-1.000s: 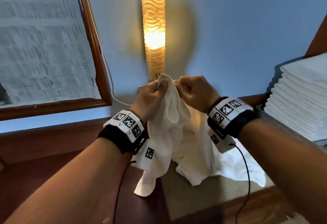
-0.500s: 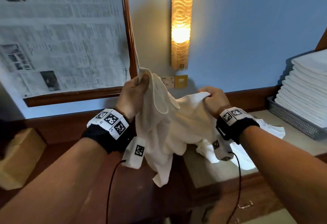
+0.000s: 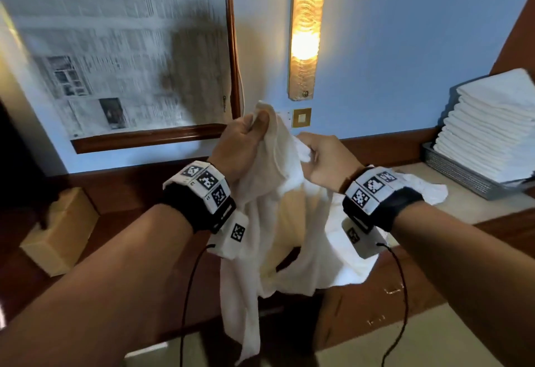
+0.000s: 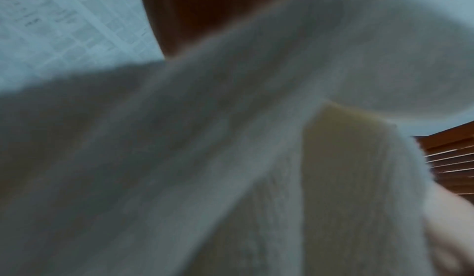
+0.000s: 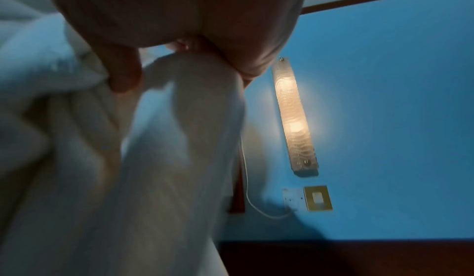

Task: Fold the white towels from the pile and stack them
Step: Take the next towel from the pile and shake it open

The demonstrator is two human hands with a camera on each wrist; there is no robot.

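Towel, one, hangs pinched by left hand and right hand.

A white towel hangs unfolded and crumpled in the air, its top edge bunched at two close-set points; one long tail droops down past the front edge of the countertop, while its other part spreads back onto the beige countertop surface. At the right end of the countertop, a stack of folded white towels sits in a grey tray, layers squared and even, against the back wall.
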